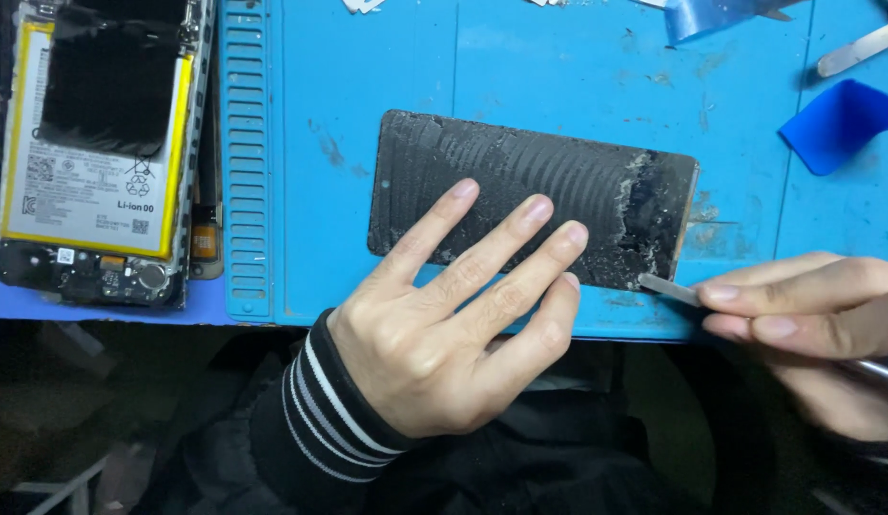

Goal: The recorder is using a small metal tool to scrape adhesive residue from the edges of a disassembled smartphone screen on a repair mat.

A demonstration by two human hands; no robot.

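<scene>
two hands work the panel. the left hand (444, 329) lies flat and open, fingers spread, pressing the dark screen panel (530, 205) onto the blue mat (558, 67) near the counter's front edge. the right hand (826, 329) keeps a closed pinch grip on a thin metal blade (668, 289), its tip touching the panel's lower right corner, where the surface is crumbled. the panel looks thin, light and brittle; it is best held flat by its intact left part. an opened phone body (101, 153) with its battery lies well apart at left.
</scene>
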